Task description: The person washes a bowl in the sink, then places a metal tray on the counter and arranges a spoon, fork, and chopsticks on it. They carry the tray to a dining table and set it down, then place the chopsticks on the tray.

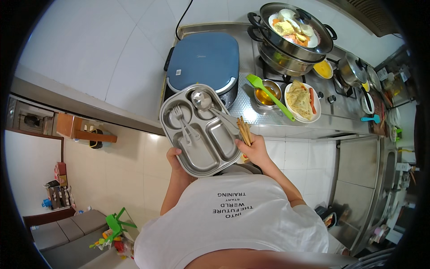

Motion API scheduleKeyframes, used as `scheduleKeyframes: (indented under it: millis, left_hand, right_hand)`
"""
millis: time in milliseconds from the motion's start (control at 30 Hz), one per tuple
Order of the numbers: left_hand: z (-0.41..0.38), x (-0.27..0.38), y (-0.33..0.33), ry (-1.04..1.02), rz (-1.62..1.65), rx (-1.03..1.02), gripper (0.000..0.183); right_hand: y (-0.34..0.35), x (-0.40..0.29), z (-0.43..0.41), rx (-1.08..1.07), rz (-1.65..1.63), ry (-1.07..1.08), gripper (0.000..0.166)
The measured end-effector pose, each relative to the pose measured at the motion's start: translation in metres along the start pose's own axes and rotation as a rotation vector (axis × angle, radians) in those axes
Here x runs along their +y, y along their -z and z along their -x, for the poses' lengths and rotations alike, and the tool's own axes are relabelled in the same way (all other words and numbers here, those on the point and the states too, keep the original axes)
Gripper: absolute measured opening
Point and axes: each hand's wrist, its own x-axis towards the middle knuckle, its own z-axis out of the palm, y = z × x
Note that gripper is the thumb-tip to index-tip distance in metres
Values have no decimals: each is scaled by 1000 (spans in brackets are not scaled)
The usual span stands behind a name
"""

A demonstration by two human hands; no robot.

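A stainless steel compartment tray (198,154) is held in front of my body, tilted a little. My left hand (176,161) grips its lower left edge, thumb on the rim. At the right edge, my right hand (256,149) holds a bundle of wooden chopsticks (244,131) against the tray, along with it. Two forks (183,124) lie across the upper left round compartment and the large lower one. Metal spoons (202,100) rest with their bowls in the upper right compartment, handles running towards my right hand.
Behind the tray stands a blue-lidded electric cooker (203,60). A steel steamer pot (285,60) holds food under a glass lid. Nearer are an oil bowl (268,101) with a green silicone brush (270,95) across it, and a plate of pancake and sausage (302,116).
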Motion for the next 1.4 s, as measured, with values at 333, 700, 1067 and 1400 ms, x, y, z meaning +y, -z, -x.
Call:
scheduleKeyframes:
  millis: [333,700,1067,1400]
  left_hand:
    - [2,1,-6,10,-32,77,67]
    - [6,-2,18,-38,-30,78,67]
    - [11,-2,35,26,227,20,63]
    - [16,-5,55,85,265,-22,56]
  right_hand:
    - [-2,-2,2,9,-19,-24,22]
    - [-8,-4,1,-5,-19,8,26]
    - [-12,10,1,21,63,-50,23]
    - [-22,17,-8,96,-6,-22,33]
